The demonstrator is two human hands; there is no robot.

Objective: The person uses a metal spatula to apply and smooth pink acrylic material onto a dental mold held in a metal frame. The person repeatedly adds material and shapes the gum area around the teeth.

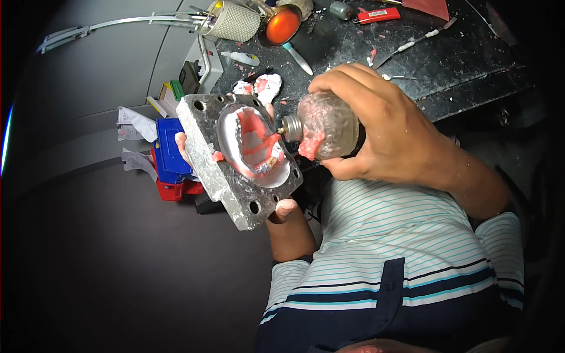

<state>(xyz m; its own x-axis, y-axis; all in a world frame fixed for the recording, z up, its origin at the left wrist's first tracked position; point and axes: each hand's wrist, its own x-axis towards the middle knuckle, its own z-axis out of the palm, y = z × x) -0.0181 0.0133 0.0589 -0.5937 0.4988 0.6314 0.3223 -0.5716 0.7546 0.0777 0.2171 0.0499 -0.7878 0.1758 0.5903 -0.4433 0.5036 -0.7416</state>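
My left hand point(285, 209), mostly hidden underneath, grips a grey metal dental flask half point(206, 167) with holes at its corners. The flask is tilted, its inner face turned toward my right hand. Set in it is a white plaster dental cast point(229, 144) with a row of teeth and pink wax point(252, 122) across the middle. My right hand point(391, 120) wraps round a clear glass spirit lamp point(332, 120), held sideways. Its metal wick neck point(291, 127) points at the wax, very close to the cast. Pink wax clings to the lamp's glass. I cannot make out a flame.
Beyond the flask, a smaller plaster cast point(268, 88) lies on the dark, debris-strewn bench point(347, 50). A teal-and-white handled tool point(298, 59), a white tube point(241, 58), a wax carver point(412, 44) and a red box point(378, 16) lie there too. Blue bins point(169, 150) stand left.
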